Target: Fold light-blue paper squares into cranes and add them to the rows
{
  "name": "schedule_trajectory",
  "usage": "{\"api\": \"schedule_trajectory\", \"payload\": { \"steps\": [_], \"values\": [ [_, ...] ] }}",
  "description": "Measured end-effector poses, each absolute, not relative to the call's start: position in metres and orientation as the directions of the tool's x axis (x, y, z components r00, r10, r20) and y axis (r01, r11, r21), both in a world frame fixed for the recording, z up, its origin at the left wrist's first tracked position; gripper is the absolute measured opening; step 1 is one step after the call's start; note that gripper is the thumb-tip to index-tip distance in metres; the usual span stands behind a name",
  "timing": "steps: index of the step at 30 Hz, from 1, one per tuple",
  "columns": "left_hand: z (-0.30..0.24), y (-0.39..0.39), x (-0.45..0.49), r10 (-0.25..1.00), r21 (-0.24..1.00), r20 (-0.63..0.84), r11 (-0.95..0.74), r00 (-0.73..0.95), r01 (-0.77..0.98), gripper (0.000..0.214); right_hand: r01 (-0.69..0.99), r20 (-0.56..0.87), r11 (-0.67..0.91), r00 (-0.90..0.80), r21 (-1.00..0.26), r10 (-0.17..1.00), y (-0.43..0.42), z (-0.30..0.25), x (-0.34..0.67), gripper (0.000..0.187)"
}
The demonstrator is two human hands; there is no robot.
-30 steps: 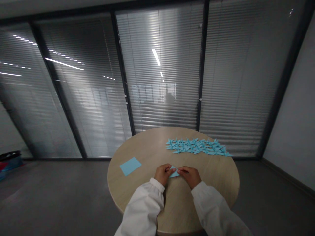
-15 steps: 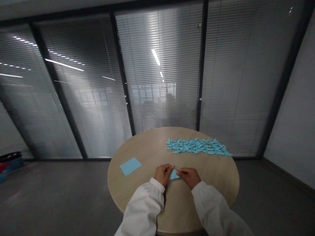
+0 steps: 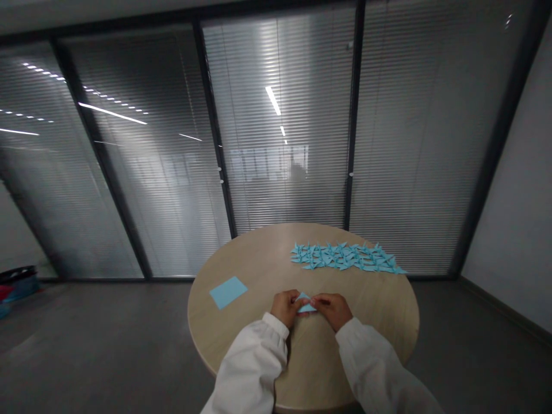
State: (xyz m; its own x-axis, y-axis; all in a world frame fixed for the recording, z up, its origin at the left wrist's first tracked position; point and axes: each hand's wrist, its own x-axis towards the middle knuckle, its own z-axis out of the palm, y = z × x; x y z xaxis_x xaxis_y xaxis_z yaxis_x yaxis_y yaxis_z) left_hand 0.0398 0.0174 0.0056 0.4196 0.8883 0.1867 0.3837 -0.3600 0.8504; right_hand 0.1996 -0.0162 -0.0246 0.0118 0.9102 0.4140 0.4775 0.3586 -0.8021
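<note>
My left hand (image 3: 284, 307) and my right hand (image 3: 335, 310) meet near the front of a round wooden table (image 3: 245, 259). Between their fingertips they pinch a small folded triangle of light blue paper (image 3: 307, 304), partly hidden by my fingers. To the left lies a flat square sheet of the same blue paper (image 3: 228, 292), well away from both hands. Beyond my hands, a long band of several folded blue origami cranes (image 3: 347, 257) covers the far right of the tabletop.
White sleeves reach in from the bottom edge. Behind the table stand glass partitions with closed blinds, and a blurred figure shows beyond them. A dark bag and red and blue items (image 3: 15, 282) sit on the grey floor at the far left.
The blue paper triangle has shifted slightly in my fingers, and its upper tip now shows above them. My hands have closed in a little around it.
</note>
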Motion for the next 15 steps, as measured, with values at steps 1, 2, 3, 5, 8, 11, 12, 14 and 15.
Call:
{"api": "schedule_trajectory", "payload": {
  "steps": [1, 2, 3, 5, 8, 11, 12, 14, 15],
  "values": [
    [0.0054, 0.0170, 0.0400, 0.890, 0.856, 0.193, -0.359, 0.414, 0.372, 0.032, 0.478, 0.409, 0.352, 0.018, -0.805, 0.912, -0.0156, -0.0254, 0.1997, 0.030],
    [0.0052, 0.0168, 0.0400, 0.891, 0.854, 0.204, -0.364, 0.405, 0.371, 0.032, 0.479, 0.404, 0.345, 0.023, -0.807, 0.915, -0.0152, -0.0260, 0.1999, 0.030],
    [0.0050, 0.0169, 0.0399, 0.891, 0.850, 0.212, -0.371, 0.400, 0.374, 0.032, 0.479, 0.400, 0.340, 0.026, -0.809, 0.916, -0.0149, -0.0264, 0.2001, 0.030],
    [0.0042, 0.0176, 0.0395, 0.892, 0.867, 0.186, -0.347, 0.413, 0.358, 0.032, 0.478, 0.402, 0.339, 0.032, -0.810, 0.915, -0.0154, -0.0261, 0.2006, 0.029],
    [0.0027, 0.0178, 0.0391, 0.871, 0.936, 0.083, -0.236, 0.484, 0.262, 0.032, 0.463, 0.407, 0.343, 0.044, -0.818, 0.912, -0.0179, -0.0229, 0.2007, 0.029],
    [0.0014, 0.0167, 0.0392, 0.868, 0.952, 0.081, -0.213, 0.490, 0.220, 0.033, 0.452, 0.392, 0.329, 0.051, -0.829, 0.919, -0.0202, -0.0193, 0.1999, 0.030],
    [0.0011, 0.0163, 0.0393, 0.873, 0.950, 0.091, -0.221, 0.480, 0.221, 0.033, 0.453, 0.386, 0.323, 0.053, -0.831, 0.921, -0.0206, -0.0185, 0.1996, 0.030],
    [0.0009, 0.0162, 0.0396, 0.879, 0.949, 0.100, -0.225, 0.467, 0.219, 0.033, 0.454, 0.382, 0.317, 0.056, -0.833, 0.923, -0.0208, -0.0177, 0.1994, 0.030],
    [0.0009, 0.0163, 0.0397, 0.878, 0.955, 0.094, -0.213, 0.469, 0.207, 0.033, 0.452, 0.381, 0.317, 0.057, -0.834, 0.923, -0.0207, -0.0176, 0.1996, 0.030]
  ]
}}
